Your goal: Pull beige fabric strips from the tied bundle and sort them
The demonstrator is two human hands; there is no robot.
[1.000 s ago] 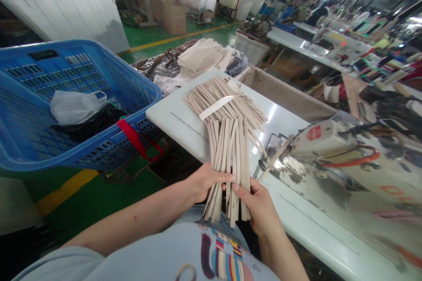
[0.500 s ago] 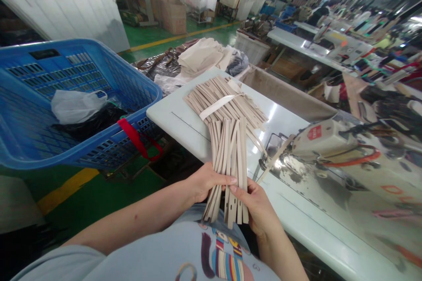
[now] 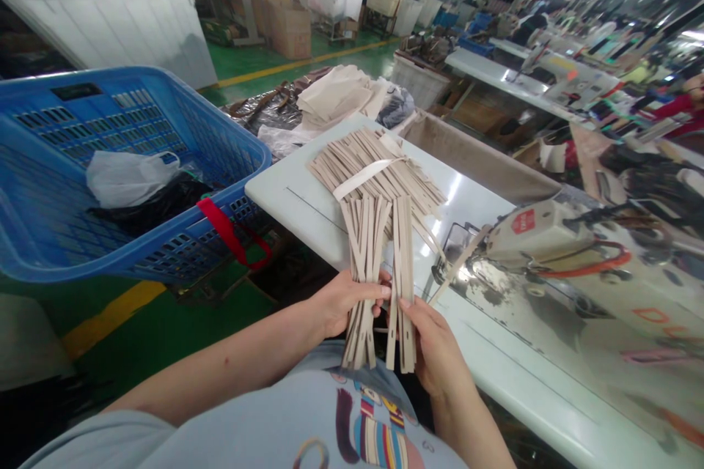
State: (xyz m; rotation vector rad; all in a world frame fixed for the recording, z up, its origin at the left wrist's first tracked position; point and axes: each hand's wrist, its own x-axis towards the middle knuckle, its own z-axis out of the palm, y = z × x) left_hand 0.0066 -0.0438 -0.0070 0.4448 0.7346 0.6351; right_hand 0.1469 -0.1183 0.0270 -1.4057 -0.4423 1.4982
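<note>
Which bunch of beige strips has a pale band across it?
The far bunch, on the white table: a pale band crosses it. The left bunch, in the left hand, and right bunch, in the right hand, show none.

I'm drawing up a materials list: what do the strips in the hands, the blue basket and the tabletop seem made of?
Strips: matte beige, perhaps leather or a synthetic; they look flat and bend slightly.
Blue basket: likely moulded plastic with a slight sheen; slots run through its walls.
Tabletop: probably laminate, smooth and glossy; bright streaks of light reflect on it.
</note>
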